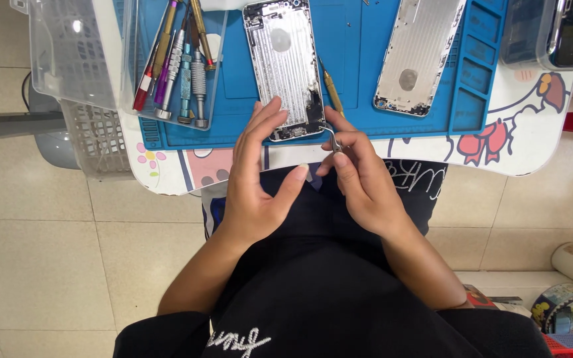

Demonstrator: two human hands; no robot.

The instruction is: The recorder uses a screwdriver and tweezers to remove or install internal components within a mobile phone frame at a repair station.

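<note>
Clear tray [174, 99] of screwdrivers sits at the left of the blue mat [353, 99] on the surface. Left hand [256, 179], fingers extended and holding nothing, steadies the lower edge of the opened phone housing [283, 66]; right hand [359, 179] pinches fine tweezers [331, 136], tips at the housing's bottom corner. Judgement: light pinch, firm bracing; second housing [416, 56] lies apart, right.

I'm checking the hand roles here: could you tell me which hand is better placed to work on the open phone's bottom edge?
Probably the right hand: it pinches tweezers whose tips reach the phone housing. The left hand only steadies it.
</note>
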